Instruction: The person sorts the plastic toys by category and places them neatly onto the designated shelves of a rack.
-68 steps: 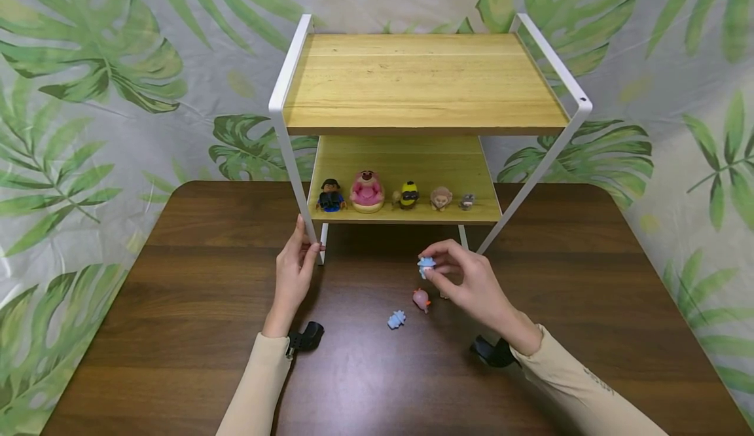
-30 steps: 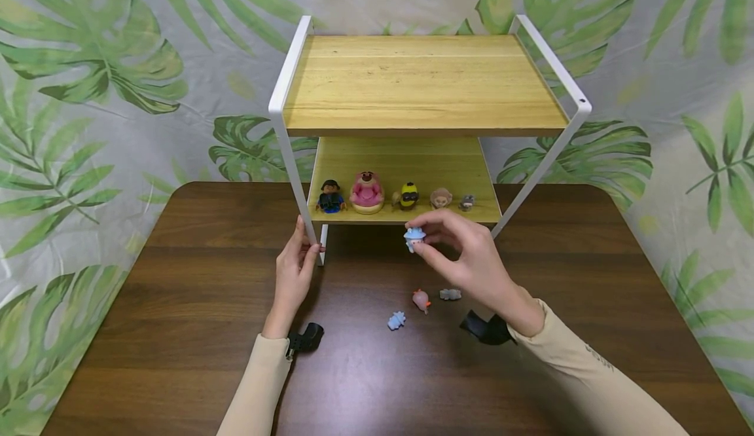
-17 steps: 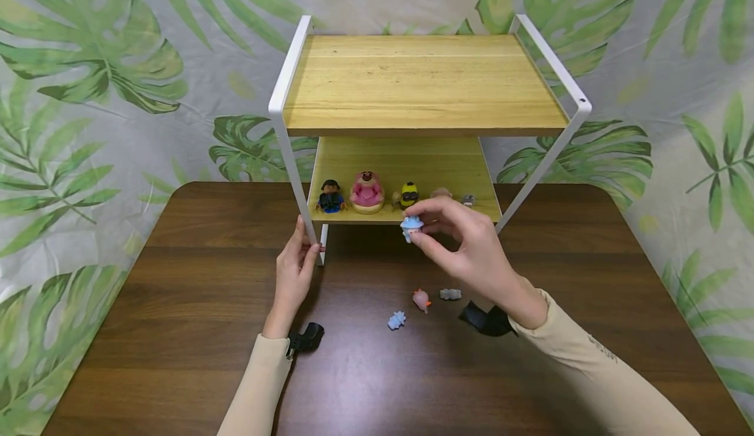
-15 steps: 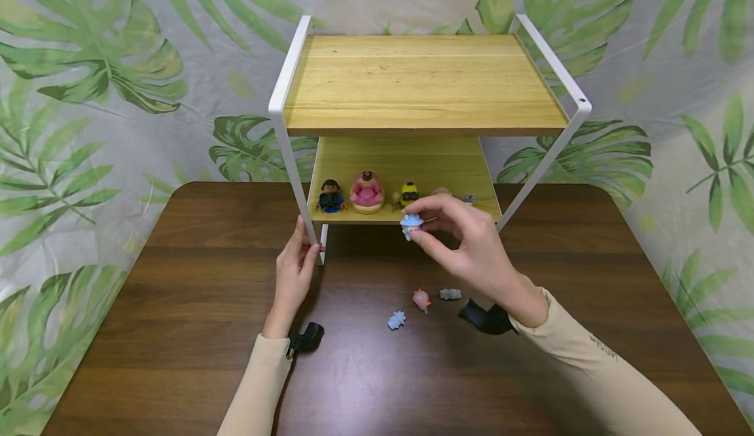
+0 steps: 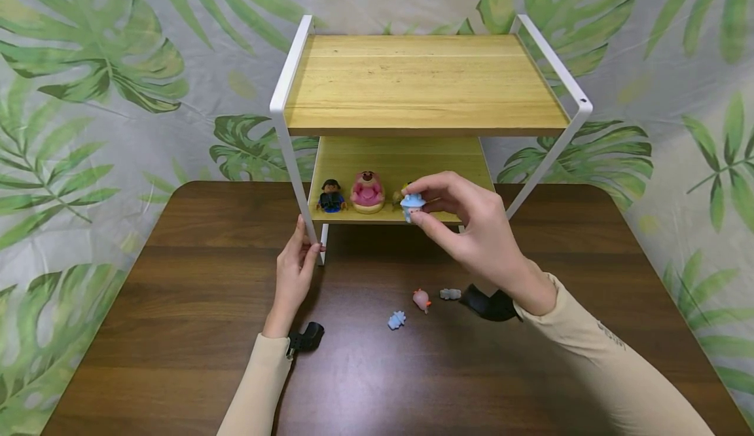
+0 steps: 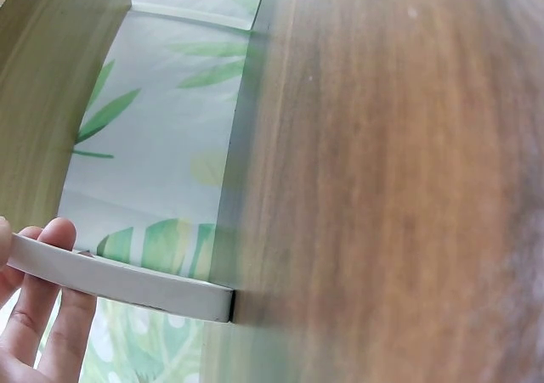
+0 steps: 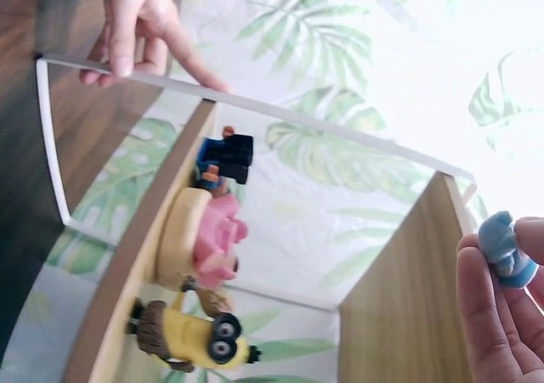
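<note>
Has raised blue figurine (image 5: 412,207), pinched in right hand (image 5: 474,223), toward front edge of lower shelf (image 5: 389,151), facing open room above, while gripping white frame (image 5: 291,164) with left hand (image 5: 294,271).

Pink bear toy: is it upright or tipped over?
Upright: the pink bear toy sits base-down on the lower shelf, head on top.

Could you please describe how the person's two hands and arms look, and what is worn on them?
The left hand and the right hand are bare, without gloves. Long beige sleeves cover both forearms; the right sleeve carries small dark lettering, too small to read. A black, curved device shows at each wrist, left and right.
</note>
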`<state>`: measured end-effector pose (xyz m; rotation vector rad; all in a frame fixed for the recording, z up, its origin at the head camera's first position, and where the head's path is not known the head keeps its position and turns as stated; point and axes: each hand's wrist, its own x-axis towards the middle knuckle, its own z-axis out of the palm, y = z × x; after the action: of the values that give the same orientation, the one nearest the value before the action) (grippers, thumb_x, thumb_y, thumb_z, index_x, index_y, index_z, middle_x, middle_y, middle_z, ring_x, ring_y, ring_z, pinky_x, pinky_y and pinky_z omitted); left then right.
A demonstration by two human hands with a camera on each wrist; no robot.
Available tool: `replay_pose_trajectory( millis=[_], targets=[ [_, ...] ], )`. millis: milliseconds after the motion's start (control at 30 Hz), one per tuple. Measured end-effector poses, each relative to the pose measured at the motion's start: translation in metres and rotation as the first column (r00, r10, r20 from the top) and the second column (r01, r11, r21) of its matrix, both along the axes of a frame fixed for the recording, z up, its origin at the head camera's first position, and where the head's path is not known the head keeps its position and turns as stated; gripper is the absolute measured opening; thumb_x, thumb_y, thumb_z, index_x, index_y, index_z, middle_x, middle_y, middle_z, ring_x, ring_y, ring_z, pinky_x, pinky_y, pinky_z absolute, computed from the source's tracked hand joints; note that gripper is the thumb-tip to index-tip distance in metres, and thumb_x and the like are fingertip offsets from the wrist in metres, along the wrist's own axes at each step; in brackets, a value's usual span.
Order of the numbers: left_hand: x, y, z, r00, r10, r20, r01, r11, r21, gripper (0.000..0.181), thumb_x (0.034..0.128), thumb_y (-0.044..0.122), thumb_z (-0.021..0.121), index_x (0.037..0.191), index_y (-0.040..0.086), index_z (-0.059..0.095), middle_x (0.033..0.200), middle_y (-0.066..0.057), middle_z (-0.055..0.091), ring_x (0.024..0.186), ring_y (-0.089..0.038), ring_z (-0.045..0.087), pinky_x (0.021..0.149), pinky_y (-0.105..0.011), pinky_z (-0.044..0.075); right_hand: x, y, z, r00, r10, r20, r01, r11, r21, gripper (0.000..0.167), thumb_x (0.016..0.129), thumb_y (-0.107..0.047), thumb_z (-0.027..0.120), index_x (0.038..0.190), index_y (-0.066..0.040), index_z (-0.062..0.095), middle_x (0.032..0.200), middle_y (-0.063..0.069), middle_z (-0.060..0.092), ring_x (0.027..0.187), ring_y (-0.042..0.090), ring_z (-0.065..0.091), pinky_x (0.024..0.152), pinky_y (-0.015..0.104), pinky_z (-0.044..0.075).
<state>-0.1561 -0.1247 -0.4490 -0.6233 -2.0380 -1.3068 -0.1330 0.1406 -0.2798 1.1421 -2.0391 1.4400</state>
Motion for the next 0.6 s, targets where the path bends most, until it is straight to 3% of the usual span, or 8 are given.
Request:
replay_pose_trajectory(
  millis=[200, 433, 600],
  targets=[
    [0.000, 0.001, 0.001, 1.000, -0.002, 0.000, 0.002, 1.000, 0.001, 0.102, 0.0823, -0.025, 0.056, 0.151, 0.043, 0.020, 0.085, -0.027, 0.055, 0.069, -0.039, 0.062, 0.059, -0.051, 0.053, -0.002, -0.001, 0.012, 1.000, 0.001, -0.027, 0.000, 1.000, 0.021, 0.033, 0.076, 0.019, 0.069, 0.106, 0.011, 0.060, 0.100, 0.015, 0.064, 0.086, 0.017, 0.063, 0.075, 0.030, 0.055],
    [0.000, 0.000, 0.001, 1.000, 0.000, 0.012, 0.000, 1.000, 0.003, 0.100, 0.0846, -0.021, 0.056, 0.150, 0.046, 0.021, 0.082, -0.028, 0.055, 0.069, -0.040, 0.062, 0.061, -0.043, 0.055, -0.005, -0.007, 0.023, 0.999, -0.001, -0.037, 0.001, 1.000, -0.011, 0.033, 0.074, 0.021, 0.069, 0.104, 0.012, 0.060, 0.097, 0.014, 0.065, 0.082, 0.017, 0.064, 0.074, 0.030, 0.055],
    [0.000, 0.000, 0.000, 1.000, -0.002, 0.012, 0.002, 1.000, 0.006, 0.098, 0.0854, -0.021, 0.055, 0.151, 0.042, 0.021, 0.084, -0.029, 0.055, 0.070, -0.040, 0.062, 0.060, -0.048, 0.054, -0.009, -0.010, 0.030, 0.999, 0.006, -0.040, -0.007, 1.000, -0.012, 0.032, 0.075, 0.022, 0.068, 0.105, 0.013, 0.058, 0.099, 0.015, 0.064, 0.084, 0.018, 0.063, 0.076, 0.031, 0.055]
  ],
)
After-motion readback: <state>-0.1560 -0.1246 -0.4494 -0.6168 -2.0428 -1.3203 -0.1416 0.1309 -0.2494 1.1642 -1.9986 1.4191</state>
